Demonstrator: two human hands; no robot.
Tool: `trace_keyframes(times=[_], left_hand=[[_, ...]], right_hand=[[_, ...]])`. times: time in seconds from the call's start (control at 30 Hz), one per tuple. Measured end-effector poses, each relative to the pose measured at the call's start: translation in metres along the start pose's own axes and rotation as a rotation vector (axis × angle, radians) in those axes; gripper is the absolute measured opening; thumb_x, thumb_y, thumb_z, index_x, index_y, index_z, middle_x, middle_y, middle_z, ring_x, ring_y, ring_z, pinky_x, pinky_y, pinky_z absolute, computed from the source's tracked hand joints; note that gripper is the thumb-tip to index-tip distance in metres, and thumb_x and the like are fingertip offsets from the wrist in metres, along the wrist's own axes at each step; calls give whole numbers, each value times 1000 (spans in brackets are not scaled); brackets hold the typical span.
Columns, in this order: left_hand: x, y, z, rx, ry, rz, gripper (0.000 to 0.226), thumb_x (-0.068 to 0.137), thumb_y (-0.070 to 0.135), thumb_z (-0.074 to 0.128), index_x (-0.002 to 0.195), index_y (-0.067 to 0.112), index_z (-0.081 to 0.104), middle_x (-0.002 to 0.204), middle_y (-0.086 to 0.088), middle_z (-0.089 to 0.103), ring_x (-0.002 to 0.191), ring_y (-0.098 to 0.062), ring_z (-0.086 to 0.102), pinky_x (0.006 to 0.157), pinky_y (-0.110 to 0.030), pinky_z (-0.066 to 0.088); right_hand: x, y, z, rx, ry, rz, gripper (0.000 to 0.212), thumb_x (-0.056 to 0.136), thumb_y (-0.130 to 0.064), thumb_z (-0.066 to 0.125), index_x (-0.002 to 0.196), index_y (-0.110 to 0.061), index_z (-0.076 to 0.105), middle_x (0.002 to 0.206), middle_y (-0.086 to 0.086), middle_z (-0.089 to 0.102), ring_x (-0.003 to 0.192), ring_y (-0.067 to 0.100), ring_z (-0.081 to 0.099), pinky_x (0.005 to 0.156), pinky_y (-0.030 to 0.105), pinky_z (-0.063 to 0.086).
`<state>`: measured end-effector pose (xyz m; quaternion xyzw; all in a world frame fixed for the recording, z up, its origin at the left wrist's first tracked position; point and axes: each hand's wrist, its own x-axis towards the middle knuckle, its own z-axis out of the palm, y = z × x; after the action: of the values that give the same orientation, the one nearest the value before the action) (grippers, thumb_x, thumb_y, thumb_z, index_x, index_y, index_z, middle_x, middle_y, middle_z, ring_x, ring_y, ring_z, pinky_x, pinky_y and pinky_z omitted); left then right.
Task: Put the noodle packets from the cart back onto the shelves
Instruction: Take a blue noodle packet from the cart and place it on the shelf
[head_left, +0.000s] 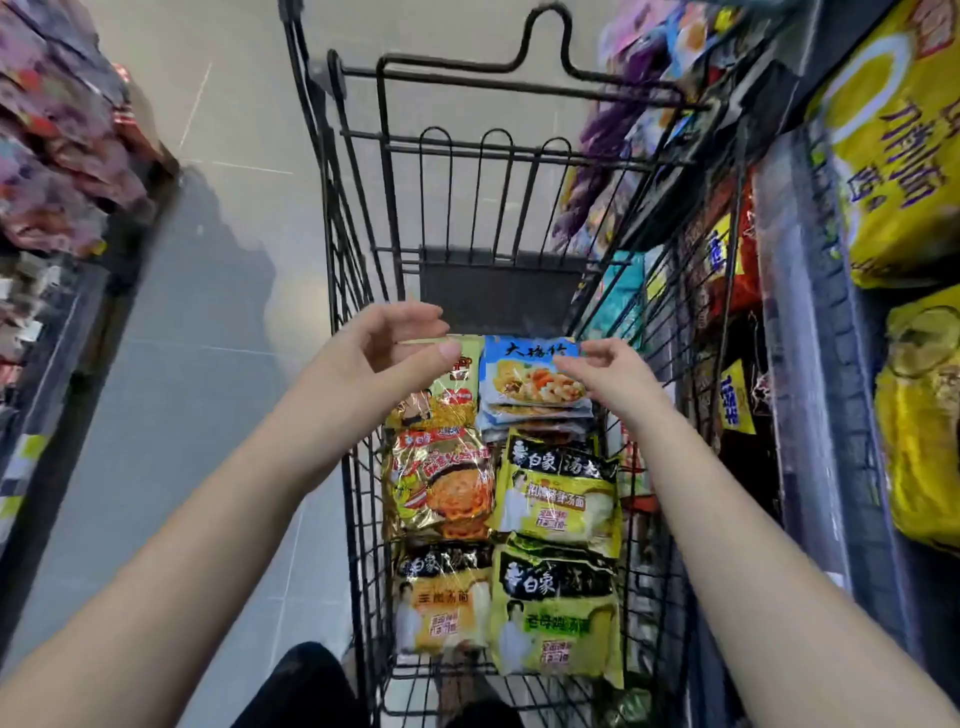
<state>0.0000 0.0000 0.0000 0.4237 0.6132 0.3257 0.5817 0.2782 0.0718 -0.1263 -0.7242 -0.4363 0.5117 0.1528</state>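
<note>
My left hand (390, 349) and right hand (612, 370) are loose, holding nothing, over the far end of the cart (498, 291). The blue packet (530, 378) lies there on a small pile. It looks light, soft and slippery; I'd pinch its side edges.

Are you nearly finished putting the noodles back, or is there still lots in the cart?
Not nearly. Done: cannot tell whether the yellow packets on the shelf came from the black wire cart. In hand: nothing; the left hand and right hand reach open toward the blue noodle packet. Left: at least six packets in the cart.
</note>
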Motion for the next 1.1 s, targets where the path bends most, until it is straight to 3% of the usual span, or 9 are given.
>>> trace_keyframes(times=[0.07,0.23,0.37,0.5,0.67,0.83,0.97,1.03,1.1], left_hand=[[10,-3,1,5,-9,-13,55,75,50,77,125,31,63,123,13,72,112,-6,70,100,-35,56],[22,-14,0,-13,8,-42,55,76,45,76,126,28,63,123,11,72,111,-5,71,95,-29,58],[27,-17,1,-31,12,-57,58,72,43,77,126,26,64,122,11,73,109,-5,71,92,-28,59],[26,-20,3,-50,11,-64,56,74,38,77,126,25,64,121,11,73,108,-4,71,88,-21,59],[24,-25,4,-7,5,-90,55,73,43,78,125,29,64,120,12,73,110,-4,70,94,-27,56],[22,-28,1,-4,-12,-120,52,79,45,84,125,29,65,122,11,73,111,-5,70,97,-32,57],[21,-27,1,-15,-10,-126,55,73,42,78,125,27,66,120,11,74,110,-4,71,97,-29,55],[21,-27,0,-14,-18,-123,54,74,40,76,125,27,66,121,11,74,111,-4,70,96,-28,56],[22,-27,0,-6,-26,-120,54,76,40,76,127,27,65,121,12,74,111,-3,70,94,-24,58]], right_hand=[[13,5,3,-50,31,18,65,88,-41,80,138,-12,52,127,4,60,113,20,61,93,35,49],[46,23,15,-124,39,86,79,87,-44,80,146,-6,45,144,12,55,130,28,55,106,39,45],[60,29,22,-120,68,143,76,87,-40,81,143,-4,44,134,10,59,107,20,53,88,31,42],[68,35,27,-107,51,186,64,91,-34,78,139,-4,47,116,3,58,99,16,52,83,28,40],[78,42,33,-94,45,223,62,86,-30,83,135,-6,53,121,6,64,99,21,55,85,30,44],[79,51,40,-67,-3,300,78,81,-41,87,138,-3,51,132,8,60,117,33,63,92,41,56],[74,54,39,4,-67,357,84,77,-40,90,140,-2,51,119,10,61,84,24,63,60,31,49],[75,55,37,94,-90,409,89,71,-43,93,139,-1,54,126,10,66,92,25,65,58,32,51],[78,59,38,227,-96,451,80,69,-41,94,133,-5,62,125,9,70,107,27,67,54,30,55]])
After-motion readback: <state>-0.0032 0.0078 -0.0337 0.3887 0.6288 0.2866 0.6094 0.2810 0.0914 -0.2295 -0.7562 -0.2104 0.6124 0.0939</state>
